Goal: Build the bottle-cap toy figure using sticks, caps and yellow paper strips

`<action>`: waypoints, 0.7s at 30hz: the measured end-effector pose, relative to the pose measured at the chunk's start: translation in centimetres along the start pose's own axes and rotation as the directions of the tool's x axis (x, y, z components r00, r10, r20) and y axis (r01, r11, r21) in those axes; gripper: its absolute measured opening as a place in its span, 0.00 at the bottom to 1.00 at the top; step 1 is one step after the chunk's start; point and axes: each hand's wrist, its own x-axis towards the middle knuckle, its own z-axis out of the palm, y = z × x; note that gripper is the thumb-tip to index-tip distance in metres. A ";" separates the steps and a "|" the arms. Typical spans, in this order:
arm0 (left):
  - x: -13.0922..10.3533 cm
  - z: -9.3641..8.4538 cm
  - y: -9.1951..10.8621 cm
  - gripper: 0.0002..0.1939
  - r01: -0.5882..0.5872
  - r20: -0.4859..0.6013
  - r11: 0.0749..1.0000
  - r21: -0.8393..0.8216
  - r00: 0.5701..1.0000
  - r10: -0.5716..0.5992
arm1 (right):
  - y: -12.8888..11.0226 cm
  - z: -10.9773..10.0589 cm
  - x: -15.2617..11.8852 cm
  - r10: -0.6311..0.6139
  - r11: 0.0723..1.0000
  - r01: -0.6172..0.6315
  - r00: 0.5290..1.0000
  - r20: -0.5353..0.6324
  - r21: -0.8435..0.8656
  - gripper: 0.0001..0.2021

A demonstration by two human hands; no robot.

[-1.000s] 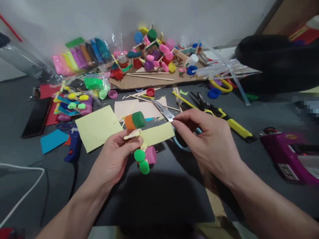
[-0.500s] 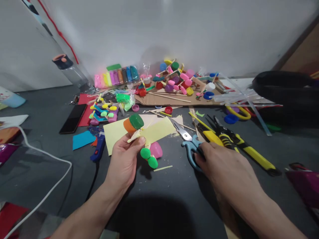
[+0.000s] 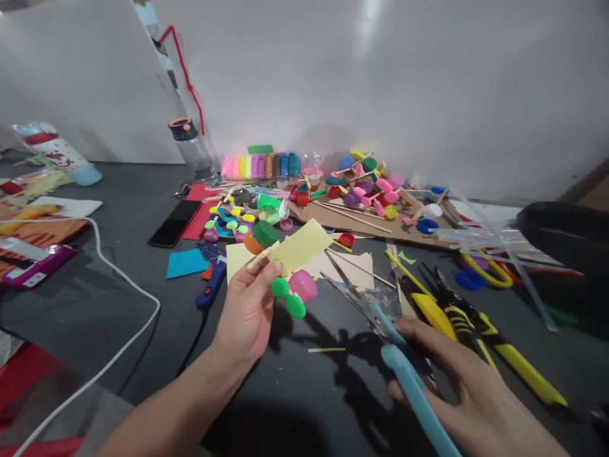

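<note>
My left hand (image 3: 247,308) pinches a small craft model between thumb and fingers. The model has a green and orange cap (image 3: 261,237), a pink cap (image 3: 303,285) and green clay discs (image 3: 295,306). A pale yellow paper strip (image 3: 304,245) sticks out from the same grip toward the upper right. In my right hand (image 3: 457,374) is a pair of scissors with light blue handles (image 3: 412,387). Their blades (image 3: 352,297) are parted and point toward the paper, apart from it. Part of the model is hidden by my left fingers.
A blue glue gun (image 3: 212,279) lies left of my left hand, near a phone (image 3: 175,223). Yellow-black pliers (image 3: 504,355) and a yellow cutter (image 3: 434,314) lie on the right. Behind are cardboard (image 3: 342,219), clay packs (image 3: 261,166) and a bottle (image 3: 193,152).
My right hand has lifted the scissors off the table, and their blades have come apart. My left hand still holds the model and paper strip. The view has shifted.
</note>
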 end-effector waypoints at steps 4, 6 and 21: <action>-0.6 0.2 0.0 0.15 -0.004 0.019 0.999 0.041 1.000 0.003 | 0.1 0.6 -0.1 -0.054 0.995 0.053 0.998 -0.017 -0.080 0.14; -0.9 0.2 -0.2 0.15 -0.003 0.028 0.999 0.048 1.000 0.002 | -0.1 0.8 -0.2 -0.076 0.992 0.077 0.997 0.015 -0.097 0.13; -1.6 -0.1 -1.2 0.15 -0.008 -0.030 0.999 0.033 1.000 0.009 | -0.7 2.0 0.0 -0.160 0.986 0.154 0.982 0.100 0.068 0.08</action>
